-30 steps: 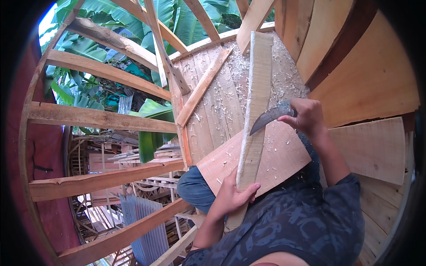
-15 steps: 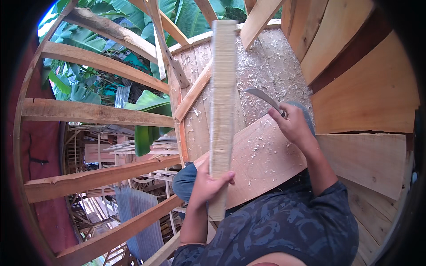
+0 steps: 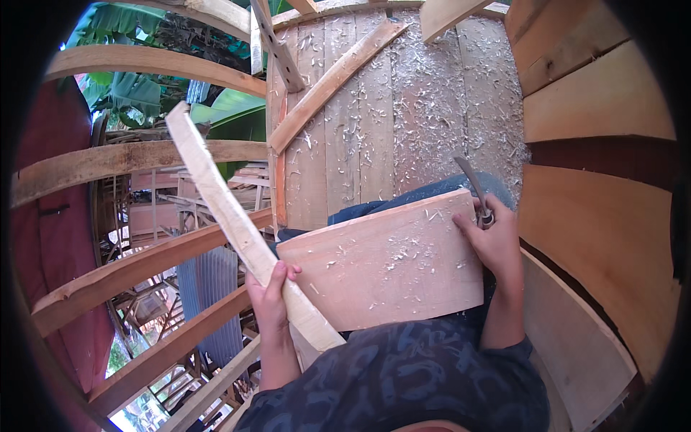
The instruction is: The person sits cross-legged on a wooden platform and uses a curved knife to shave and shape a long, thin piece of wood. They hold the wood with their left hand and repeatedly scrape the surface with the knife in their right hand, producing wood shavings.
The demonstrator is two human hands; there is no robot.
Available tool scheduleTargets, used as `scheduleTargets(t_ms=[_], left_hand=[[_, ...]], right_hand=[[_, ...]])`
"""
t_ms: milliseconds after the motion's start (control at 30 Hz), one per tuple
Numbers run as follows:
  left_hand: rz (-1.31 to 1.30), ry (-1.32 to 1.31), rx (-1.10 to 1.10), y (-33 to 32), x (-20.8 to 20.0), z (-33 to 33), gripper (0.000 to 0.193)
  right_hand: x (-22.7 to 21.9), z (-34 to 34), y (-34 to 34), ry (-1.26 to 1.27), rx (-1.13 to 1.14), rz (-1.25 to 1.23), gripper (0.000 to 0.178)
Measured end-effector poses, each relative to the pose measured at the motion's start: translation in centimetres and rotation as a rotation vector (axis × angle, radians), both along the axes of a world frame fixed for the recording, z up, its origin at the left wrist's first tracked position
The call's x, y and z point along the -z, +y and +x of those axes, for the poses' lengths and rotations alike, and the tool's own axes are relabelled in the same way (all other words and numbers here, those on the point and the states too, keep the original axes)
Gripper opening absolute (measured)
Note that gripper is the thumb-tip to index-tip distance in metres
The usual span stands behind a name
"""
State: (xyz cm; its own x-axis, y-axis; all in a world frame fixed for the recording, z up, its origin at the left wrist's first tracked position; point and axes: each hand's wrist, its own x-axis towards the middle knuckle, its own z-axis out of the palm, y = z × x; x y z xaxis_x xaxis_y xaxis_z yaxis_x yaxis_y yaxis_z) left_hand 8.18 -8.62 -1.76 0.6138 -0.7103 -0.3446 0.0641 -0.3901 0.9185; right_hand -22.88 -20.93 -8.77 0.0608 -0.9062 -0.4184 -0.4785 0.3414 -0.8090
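Note:
My left hand [image 3: 268, 306] is closed around a long, pale wooden strip [image 3: 224, 196]. The strip slants from my shirt front up toward the far left, beyond the floor's edge. In my right hand [image 3: 497, 241] is a curved knife [image 3: 471, 176], its blade pointing away from me and its handle mostly covered by the fingers. A wide board [image 3: 353, 281] lies across my lap with wood shavings [image 3: 403, 252] scattered on it. My right thumb is over the board's right edge; whether it presses on it I cannot tell.
Beyond my legs, the plank floor [image 3: 338, 173] is strewn with shavings, and a loose wooden batten [image 3: 338, 86] lies diagonally on it. Open railing bars [image 3: 151, 266] run along the left. Wide boards [image 3: 590, 237] line the right side.
The wooden strip has swung from upright in front of me to a leftward slant. My right hand and the knife have come nearer the lap board's right edge; the view has shifted too.

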Motion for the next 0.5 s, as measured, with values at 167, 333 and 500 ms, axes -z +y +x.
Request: scheduleTargets(t_ms=[167, 333, 500], left_hand=[[-0.048, -0.052, 0.132, -2.4, -5.7, -0.8, 0.027], [-0.030, -0.111, 0.302, -2.8, -6.4, -1.9, 0.030], [-0.084, -0.162, 0.343, 0.4, -4.8, -1.4, 0.030]], right_hand=[[-0.8, 0.1, -0.6, -0.046, 0.050, -0.036, 0.029], [0.7, -0.9, 1.4, -0.245, 0.119, -0.128, 0.024], [0.4, -1.0, 2.3, -0.250, 0.107, -0.165, 0.026]])
